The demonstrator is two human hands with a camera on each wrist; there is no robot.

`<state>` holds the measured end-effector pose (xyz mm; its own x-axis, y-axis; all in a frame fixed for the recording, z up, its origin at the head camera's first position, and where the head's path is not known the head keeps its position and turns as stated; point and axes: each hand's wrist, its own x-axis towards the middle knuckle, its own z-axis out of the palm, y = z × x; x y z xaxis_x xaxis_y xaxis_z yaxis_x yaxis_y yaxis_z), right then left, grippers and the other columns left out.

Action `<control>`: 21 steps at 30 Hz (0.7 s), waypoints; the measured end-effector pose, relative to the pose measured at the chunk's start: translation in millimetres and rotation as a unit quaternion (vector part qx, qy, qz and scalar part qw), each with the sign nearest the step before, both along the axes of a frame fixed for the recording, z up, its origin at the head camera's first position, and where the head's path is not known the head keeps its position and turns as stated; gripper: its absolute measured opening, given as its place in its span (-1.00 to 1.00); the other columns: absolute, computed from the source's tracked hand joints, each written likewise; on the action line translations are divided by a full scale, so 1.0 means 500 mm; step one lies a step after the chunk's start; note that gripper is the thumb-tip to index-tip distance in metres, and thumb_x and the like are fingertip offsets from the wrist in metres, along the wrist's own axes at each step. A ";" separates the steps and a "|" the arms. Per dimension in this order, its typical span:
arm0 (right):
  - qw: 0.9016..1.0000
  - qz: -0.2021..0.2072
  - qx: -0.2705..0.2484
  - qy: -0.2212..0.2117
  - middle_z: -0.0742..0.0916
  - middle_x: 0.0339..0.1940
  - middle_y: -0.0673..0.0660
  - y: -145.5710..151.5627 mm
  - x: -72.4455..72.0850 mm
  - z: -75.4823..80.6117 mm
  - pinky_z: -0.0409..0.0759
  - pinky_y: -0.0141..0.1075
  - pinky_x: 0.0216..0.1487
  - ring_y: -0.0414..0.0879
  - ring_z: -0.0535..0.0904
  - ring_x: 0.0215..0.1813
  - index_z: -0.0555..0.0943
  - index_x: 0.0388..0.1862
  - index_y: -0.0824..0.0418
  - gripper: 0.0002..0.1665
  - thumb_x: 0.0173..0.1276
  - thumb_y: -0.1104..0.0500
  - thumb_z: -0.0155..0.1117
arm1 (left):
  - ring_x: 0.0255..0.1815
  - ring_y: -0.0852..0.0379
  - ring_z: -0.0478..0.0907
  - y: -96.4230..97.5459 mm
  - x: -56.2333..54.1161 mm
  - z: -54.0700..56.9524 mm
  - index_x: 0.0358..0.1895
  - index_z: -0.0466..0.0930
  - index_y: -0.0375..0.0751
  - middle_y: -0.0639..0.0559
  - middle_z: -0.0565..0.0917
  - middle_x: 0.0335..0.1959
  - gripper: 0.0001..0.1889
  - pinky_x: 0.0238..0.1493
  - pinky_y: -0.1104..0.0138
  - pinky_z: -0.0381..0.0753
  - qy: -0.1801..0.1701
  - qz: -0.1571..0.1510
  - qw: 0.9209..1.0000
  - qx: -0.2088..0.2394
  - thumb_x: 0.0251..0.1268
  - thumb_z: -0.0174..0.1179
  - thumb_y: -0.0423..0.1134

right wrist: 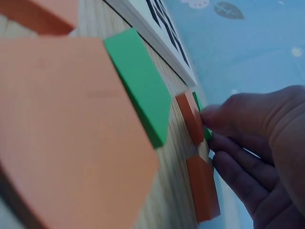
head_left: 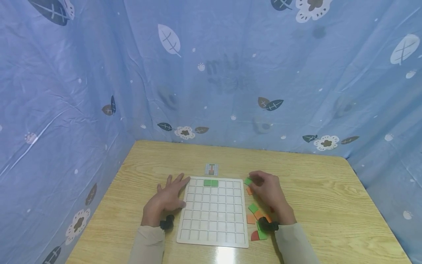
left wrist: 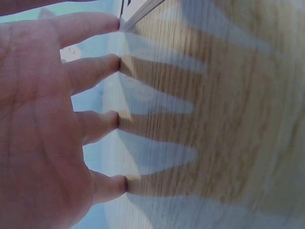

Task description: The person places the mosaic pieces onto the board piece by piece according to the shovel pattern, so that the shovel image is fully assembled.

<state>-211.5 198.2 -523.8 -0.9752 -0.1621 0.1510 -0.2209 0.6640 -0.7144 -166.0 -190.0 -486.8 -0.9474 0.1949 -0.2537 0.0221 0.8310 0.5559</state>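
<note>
A white square board (head_left: 213,216) with a grid of cells lies on the table. Two green tiles (head_left: 211,183) sit side by side in its top row. My left hand (head_left: 167,198) rests at the board's left side with fingers spread, the fingertips (left wrist: 112,119) touching the wooden table. Off the board's upper right corner, my right hand (head_left: 269,189) has thumb and fingers curled at a green square tile (head_left: 248,181), pinching it. Part of that tile (right wrist: 208,132) is hidden behind the thumb. Just beside it lies a small orange tile (head_left: 249,191).
More loose tiles lie right of the board, partly under my right wrist: a green tile (head_left: 253,208), an orange tile (head_left: 251,219) and a red rounded tile (head_left: 255,235), among others. A small pattern card (head_left: 211,169) lies beyond the board. Blue patterned curtain (head_left: 230,73) surrounds the table.
</note>
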 end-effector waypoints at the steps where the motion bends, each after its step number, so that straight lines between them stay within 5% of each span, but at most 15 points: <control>1: 1.000 0.001 0.000 -0.004 0.87 0.16 0.16 0.001 0.000 0.000 0.77 0.12 0.24 0.15 0.81 0.20 0.76 0.28 0.19 -0.52 0.38 0.26 0.53 | 0.82 -0.53 -0.27 0.000 0.000 0.000 0.72 0.32 -0.05 -0.22 0.11 0.82 0.01 0.57 -0.67 -0.36 0.000 -0.001 1.000 -0.001 0.11 0.49 -0.40; 21: 1.000 0.003 0.020 -0.004 0.86 0.19 0.19 0.003 -0.003 0.007 0.74 0.16 0.31 0.18 0.79 0.27 0.77 0.26 0.19 -0.53 0.37 0.28 0.51 | 0.82 -0.53 -0.27 -0.002 0.003 0.008 0.73 0.31 -0.06 -0.23 0.10 0.82 0.01 0.56 -0.68 -0.36 -0.002 -0.007 1.000 0.003 0.13 0.51 -0.39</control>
<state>-212.8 199.6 -520.2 -0.9752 -0.1740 0.1370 -0.2201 0.6910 -0.6885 -164.7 -191.0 -483.1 -0.9437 0.2094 -0.2561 0.0315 0.8276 0.5604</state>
